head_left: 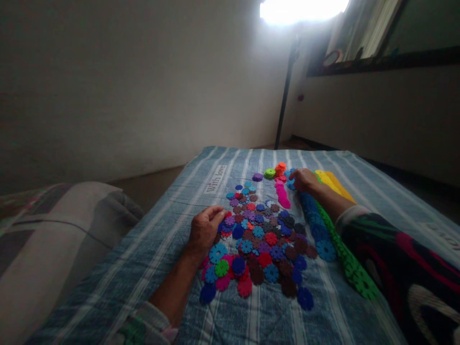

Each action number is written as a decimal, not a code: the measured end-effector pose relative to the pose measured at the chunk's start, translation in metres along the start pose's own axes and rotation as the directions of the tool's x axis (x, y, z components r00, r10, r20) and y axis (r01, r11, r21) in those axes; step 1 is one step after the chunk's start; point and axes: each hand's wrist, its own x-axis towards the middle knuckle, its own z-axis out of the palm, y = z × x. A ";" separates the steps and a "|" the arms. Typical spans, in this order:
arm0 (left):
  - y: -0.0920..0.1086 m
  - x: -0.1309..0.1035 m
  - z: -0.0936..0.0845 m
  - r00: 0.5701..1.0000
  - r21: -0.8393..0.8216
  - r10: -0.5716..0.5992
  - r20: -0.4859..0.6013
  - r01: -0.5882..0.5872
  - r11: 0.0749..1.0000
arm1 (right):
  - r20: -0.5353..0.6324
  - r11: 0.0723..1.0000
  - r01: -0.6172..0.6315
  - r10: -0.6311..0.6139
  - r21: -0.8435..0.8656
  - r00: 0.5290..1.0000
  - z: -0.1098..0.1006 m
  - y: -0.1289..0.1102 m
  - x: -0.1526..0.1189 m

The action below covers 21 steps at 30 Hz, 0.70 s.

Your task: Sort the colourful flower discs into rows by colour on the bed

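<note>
A loose pile of notched, flower-shaped plastic discs [264, 247] in blue, brown, red, purple and pink lies on the striped cloth. At the pile's left edge, my left hand [206, 227] has thumb and fingers closed around the rim of a red disc [227, 214]. My right hand [304, 181] is farther back, its fingertips closed on a light blue disc [291, 184] near the far end of the blue row. Overlapping rows of blue discs [318, 227], green discs [347, 258] and yellow discs [327, 180] run beside my right forearm, which partly hides them.
A short magenta row [282, 195] lies between the pile and my right hand. Behind it are an orange stack [280, 168], a lime green stack [269, 173] and a purple stack [258, 177]. A lit lamp on a stand [285, 96] rises beyond the cloth [172, 215].
</note>
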 end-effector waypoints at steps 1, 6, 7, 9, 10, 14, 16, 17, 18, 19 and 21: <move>-0.001 0.001 0.000 1.000 -0.001 0.005 0.002 -0.005 1.000 | -0.007 1.000 -0.012 0.012 -0.002 1.000 0.000 0.001 0.000; -0.004 0.003 0.000 0.999 0.005 0.043 0.006 -0.043 0.999 | -0.039 0.999 -0.031 0.031 0.010 0.999 -0.007 0.004 -0.006; -0.005 0.003 0.000 0.999 0.009 0.049 0.006 -0.049 0.999 | -0.043 1.000 -0.025 0.026 0.016 0.999 -0.009 0.004 -0.009; -0.005 0.003 0.000 0.998 0.016 0.055 0.004 -0.055 0.998 | -0.046 1.000 -0.001 0.002 0.031 0.999 -0.013 0.001 -0.017; -0.005 0.003 0.000 0.998 0.018 0.057 0.001 -0.057 0.998 | -0.045 0.999 0.019 -0.018 0.040 0.999 -0.014 -0.001 -0.023; -0.005 0.004 0.001 0.998 0.030 0.069 -0.012 -0.068 0.997 | -0.013 0.986 0.140 -0.140 0.095 0.990 -0.016 -0.013 -0.058; -0.005 0.004 0.001 0.997 0.036 0.074 -0.006 -0.073 0.997 | 0.015 0.972 0.200 -0.203 0.123 0.979 -0.016 -0.020 -0.081; -0.004 0.004 0.001 0.997 0.039 0.074 -0.002 -0.074 0.996 | 0.027 0.966 0.222 -0.228 0.133 0.973 -0.016 -0.023 -0.093; -0.003 0.004 0.001 0.997 0.042 0.074 0.000 -0.074 0.996 | 0.034 0.961 0.239 -0.246 0.140 0.969 -0.017 -0.026 -0.104; -0.003 0.003 0.001 0.997 0.045 0.073 0.000 -0.073 0.996 | 0.040 0.958 0.251 -0.259 0.142 0.965 -0.018 -0.029 -0.116; -0.002 0.003 0.001 0.998 0.045 0.070 0.003 -0.070 0.997 | 0.061 0.952 0.272 -0.282 0.138 0.957 -0.021 -0.035 -0.138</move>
